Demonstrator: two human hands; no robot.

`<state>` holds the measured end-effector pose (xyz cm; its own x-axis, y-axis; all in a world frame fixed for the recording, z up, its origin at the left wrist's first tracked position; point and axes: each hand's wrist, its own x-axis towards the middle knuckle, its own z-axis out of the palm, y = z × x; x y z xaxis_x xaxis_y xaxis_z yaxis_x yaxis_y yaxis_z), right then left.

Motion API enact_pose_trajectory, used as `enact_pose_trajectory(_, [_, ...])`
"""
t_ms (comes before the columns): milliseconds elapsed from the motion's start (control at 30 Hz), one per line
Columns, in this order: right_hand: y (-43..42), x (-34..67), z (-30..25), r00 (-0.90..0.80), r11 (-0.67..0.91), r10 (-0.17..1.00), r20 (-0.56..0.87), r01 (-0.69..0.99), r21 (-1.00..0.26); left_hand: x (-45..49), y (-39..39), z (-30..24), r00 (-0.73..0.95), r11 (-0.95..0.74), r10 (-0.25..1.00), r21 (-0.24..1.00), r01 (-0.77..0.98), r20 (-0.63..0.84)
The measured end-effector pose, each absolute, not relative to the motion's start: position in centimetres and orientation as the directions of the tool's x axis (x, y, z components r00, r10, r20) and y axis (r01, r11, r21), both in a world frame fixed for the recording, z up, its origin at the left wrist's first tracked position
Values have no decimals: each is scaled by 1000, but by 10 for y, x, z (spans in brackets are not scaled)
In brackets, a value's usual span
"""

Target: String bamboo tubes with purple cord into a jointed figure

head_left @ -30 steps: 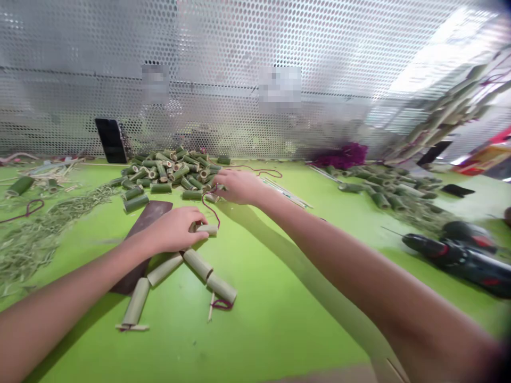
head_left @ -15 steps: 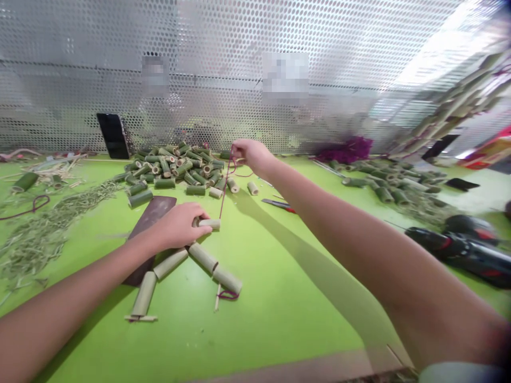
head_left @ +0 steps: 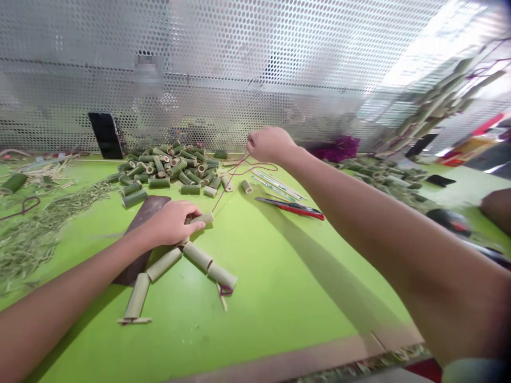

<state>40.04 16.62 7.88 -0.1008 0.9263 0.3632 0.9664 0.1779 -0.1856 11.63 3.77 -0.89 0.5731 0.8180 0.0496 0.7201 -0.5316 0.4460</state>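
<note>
Item one: short, pale, peeled bamboo tube (head_left: 205,218), gripped at the person's left hand (head_left: 173,223), just above the table. Long axis runs roughly crosswise, its exposed end pointing right and slightly away from the person. Left fingers curled, thumb pressed along the near side; tube held between.

Item two: thin purple cord (head_left: 225,190), leaving the tube's exposed end and rising in a straight line, away and to the right, to the right hand (head_left: 271,144). Right fingers closed in a pinch about the cord; fingertips largely hidden. Left hand is at the tube; right hand is well apart from it, farther out and higher.

Item three: four peeled bamboo tubes in two end-to-end pairs (head_left: 197,256), splayed towards the person below the left hand; a small split stick (head_left: 134,321) lies at the left pair's end, another at the right's.

Surroundings: dark brown flat board (head_left: 154,208), partly under the left forearm; heap of short green bamboo tubes (head_left: 159,183) beyond; loose peeled tube (head_left: 246,186); red-and-black utility knife (head_left: 299,208), right of the tubes. All on a bright green table (head_left: 259,314).
</note>
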Motion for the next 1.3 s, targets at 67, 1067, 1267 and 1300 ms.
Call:
enact_pose_trajectory(67, [175,408,87,-124,150,923,365,988,-43,116,37,-8,577,-538,815,438,721,52])
enact_pose_trajectory(1067, [147,394,95,-374,272,921,114,823,498,92,50,36,296,-405,913,557,725,279])
enact_pose_trajectory(1267, [76,358,43,-754,754,654,58,656,24,101,49,17,450,-515,856,484,708,253])
enact_pose_trajectory(1300, [66,355,32,-781,783,622,57,622,-4,103,48,15,474,-535,844,470,702,252])
